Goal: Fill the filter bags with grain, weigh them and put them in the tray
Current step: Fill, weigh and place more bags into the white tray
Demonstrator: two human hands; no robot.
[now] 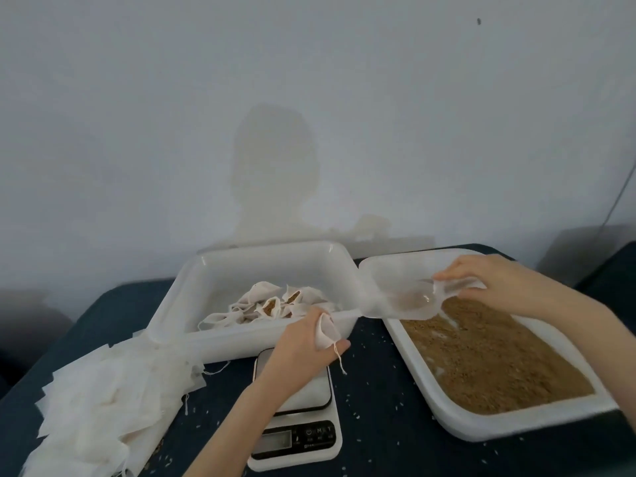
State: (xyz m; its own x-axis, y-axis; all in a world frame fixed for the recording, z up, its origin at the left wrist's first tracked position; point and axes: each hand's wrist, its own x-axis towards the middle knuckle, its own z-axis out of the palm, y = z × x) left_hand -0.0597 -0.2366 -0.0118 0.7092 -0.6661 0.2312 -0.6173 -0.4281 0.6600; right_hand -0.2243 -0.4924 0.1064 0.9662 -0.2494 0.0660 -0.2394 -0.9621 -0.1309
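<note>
My left hand (303, 346) grips a small white filter bag (326, 331) above the far end of the white kitchen scale (299, 421); its drawstring hangs down. My right hand (495, 280) holds a clear plastic scoop (402, 297) by its handle over the near-left corner of the grain tray (509, 425), which is spread with brown grain (488, 359). The scoop looks nearly empty. A white tub (179, 304) behind the scale holds several filled bags (275, 306).
A heap of empty white filter bags (103, 401) lies at the left on the dark blue tablecloth (378, 390). Loose grains are scattered around the scale. A pale wall stands right behind the table.
</note>
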